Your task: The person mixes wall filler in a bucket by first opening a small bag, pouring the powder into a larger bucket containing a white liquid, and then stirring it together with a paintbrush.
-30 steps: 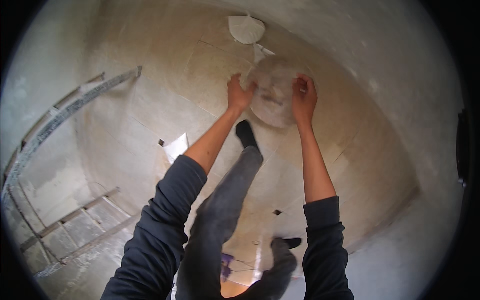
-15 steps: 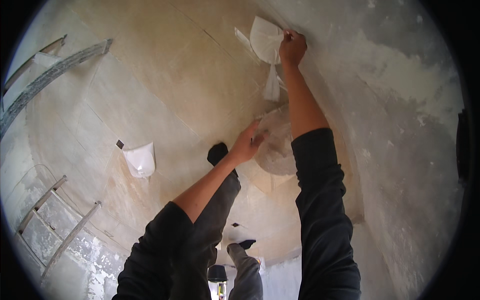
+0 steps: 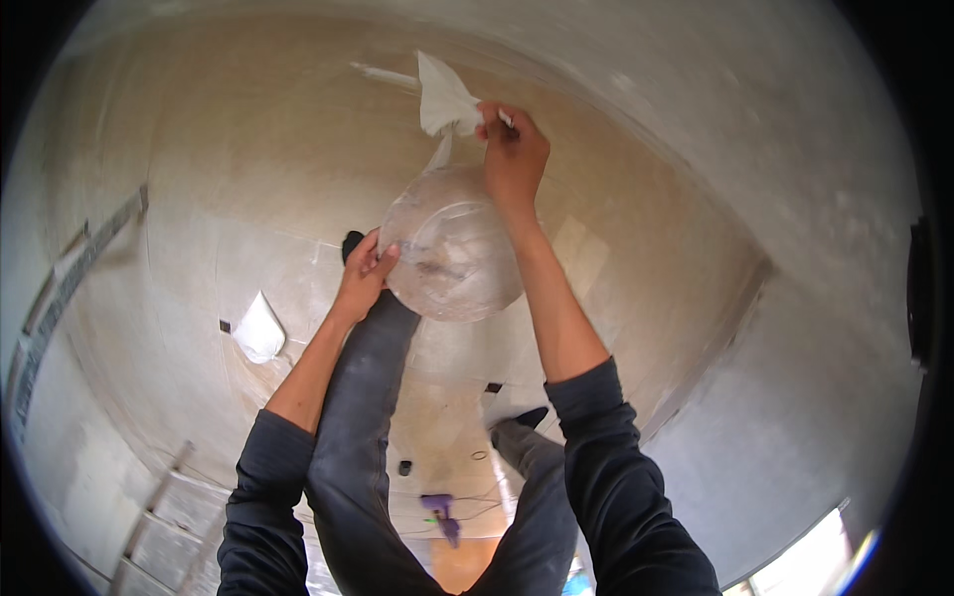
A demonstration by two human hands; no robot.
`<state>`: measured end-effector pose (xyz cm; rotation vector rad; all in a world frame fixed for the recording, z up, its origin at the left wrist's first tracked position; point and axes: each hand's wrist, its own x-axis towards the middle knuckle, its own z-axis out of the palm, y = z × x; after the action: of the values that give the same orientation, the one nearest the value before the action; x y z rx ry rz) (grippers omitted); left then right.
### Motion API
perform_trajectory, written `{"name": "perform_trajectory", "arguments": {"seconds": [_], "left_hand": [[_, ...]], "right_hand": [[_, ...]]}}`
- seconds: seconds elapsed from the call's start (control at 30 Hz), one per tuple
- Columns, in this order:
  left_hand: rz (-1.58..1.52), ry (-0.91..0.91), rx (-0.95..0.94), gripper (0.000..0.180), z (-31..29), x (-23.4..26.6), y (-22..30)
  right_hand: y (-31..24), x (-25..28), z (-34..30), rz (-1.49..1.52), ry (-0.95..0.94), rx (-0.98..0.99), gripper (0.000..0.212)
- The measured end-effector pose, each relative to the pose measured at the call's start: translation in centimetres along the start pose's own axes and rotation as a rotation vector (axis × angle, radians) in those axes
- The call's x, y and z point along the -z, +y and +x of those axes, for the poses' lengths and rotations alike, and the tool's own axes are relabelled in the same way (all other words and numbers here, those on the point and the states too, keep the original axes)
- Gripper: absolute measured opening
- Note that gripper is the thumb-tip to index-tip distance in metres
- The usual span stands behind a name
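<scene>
Against tan floor (image 3: pixel 636 283): gripped one cloudy disc (image 3: pixel 452 253) at its nine-o'clock rim with left hand (image 3: pixel 368 276); at disc's twelve o'clock, pinched one white bag (image 3: pixel 443 97) in right hand (image 3: pixel 517 164).

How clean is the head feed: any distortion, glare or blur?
Head view: the long rail bows near the rim; glare whites out the lower-right opening; the purple object is too soft to identify; the right hand is clearly outlined.
</scene>
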<state>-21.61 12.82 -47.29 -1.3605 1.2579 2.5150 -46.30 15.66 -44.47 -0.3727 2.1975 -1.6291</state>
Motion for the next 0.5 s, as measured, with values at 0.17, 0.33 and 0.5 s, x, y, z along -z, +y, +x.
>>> {"name": "perform_trajectory", "arguments": {"seconds": [0.17,0.33,0.5], "left_hand": [[0.28,-0.092,0.121,0.039,-2.0,-3.8,-6.1],[0.529,-0.304,0.191,0.038,-2.8,-10.8,-11.0],[0.666,-0.504,0.257,0.038,-4.7,-16.5,-14.9]], "right_hand": [[3.8,15.9,-11.0,0.09,0.273,-0.136,0.014],[9.7,28.0,-23.0,0.148,0.666,-0.284,0.018],[14.3,35.5,-36.0,0.157,0.961,-0.384,0.018]]}}
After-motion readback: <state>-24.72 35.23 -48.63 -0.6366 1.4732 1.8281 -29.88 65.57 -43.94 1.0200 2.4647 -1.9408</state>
